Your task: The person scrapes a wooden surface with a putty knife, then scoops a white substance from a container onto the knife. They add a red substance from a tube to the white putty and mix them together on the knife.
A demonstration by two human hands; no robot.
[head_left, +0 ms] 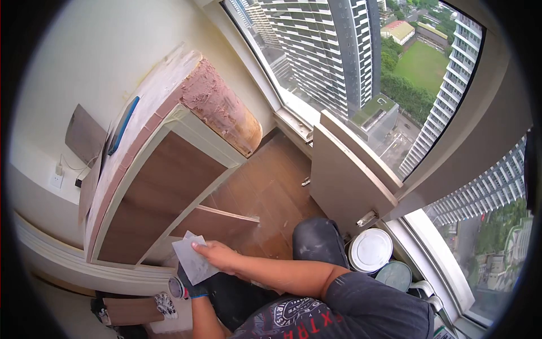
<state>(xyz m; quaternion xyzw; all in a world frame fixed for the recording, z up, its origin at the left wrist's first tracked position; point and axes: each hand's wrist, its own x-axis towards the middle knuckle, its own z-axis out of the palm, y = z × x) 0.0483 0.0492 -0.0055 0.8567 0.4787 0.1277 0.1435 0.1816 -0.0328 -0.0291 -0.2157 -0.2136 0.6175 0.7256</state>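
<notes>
In the lower left of the frame, the right hand (pixel 221 255) has its grip clamped on a grey sheet (pixel 195 261), thumb flat on its upper face, a paler corner showing behind the top edge; the left hand (pixel 198 290) is mostly hidden below the sheet, dark and blue at the wrist, so I cannot tell whether its grip is apart or together; a round container (pixel 177 287) stands just beside it.

A curved unit (pixel 161 181) fills the upper left, its rounded end covered with pink filler (pixel 206 85); a long blue object (pixel 123 125) lies along its top; wooden floor (pixel 276 175) shows at the centre; right of centre a panel (pixel 347 178) leans by the window; below it stand a white-lidded tin (pixel 371 251) and a greenish tin (pixel 394 276), side by side.
</notes>
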